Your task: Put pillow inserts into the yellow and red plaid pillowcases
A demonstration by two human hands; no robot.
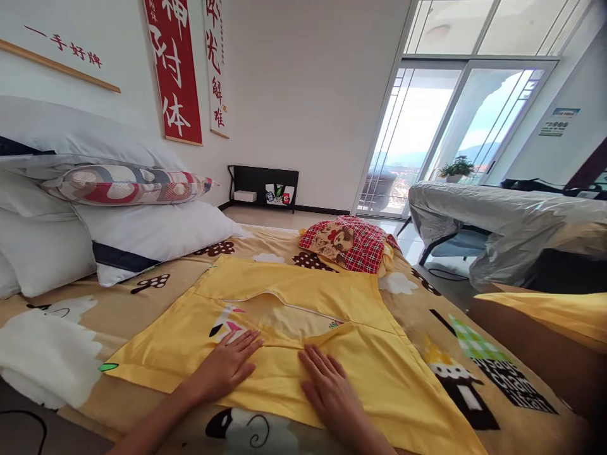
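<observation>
A yellow cloth [303, 341] with small printed figures lies spread on the bed [156, 297], its side flaps folded inward. My left hand [230, 363] lies flat on the cloth, fingers stretched out toward the fold. My right hand [329, 388] rests flat beside it on the folded right flap, fingers spread. Neither hand holds anything.
White pillows [156, 237] and a patterned pillow [123, 183] are stacked at the left. A red checked folded cloth [351, 243] sits at the far end of the bed. A covered chair [502, 221] stands to the right near the glass doors [427, 139].
</observation>
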